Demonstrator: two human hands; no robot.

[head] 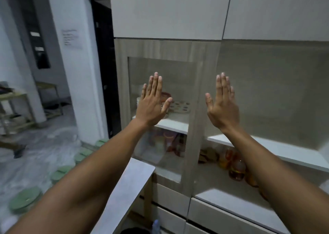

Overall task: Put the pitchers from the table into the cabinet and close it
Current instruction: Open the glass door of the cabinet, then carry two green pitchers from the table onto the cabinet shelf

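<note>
Left hand (152, 104) flat, empty, right hand (222, 105) likewise

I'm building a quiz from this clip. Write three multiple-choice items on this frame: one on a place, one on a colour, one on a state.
1. Where is the left hand?
A. In front of the glass cabinet door
B. On a drawer
C. On the floor

2. What colour are the round lids on the floor at the lower left?
A. Red
B. Green
C. Black

3. How are both hands held?
A. Clenched in fists
B. Gripping a pitcher
C. Open and flat, fingers up, holding nothing

Answers:
1 A, the left hand is raised in front of the glass pane, with the shelves seen behind it.
2 B, the lids lying in a row on the floor are pale green.
3 C, the left hand and the right hand both show straight, spread fingers with nothing in them.
</note>
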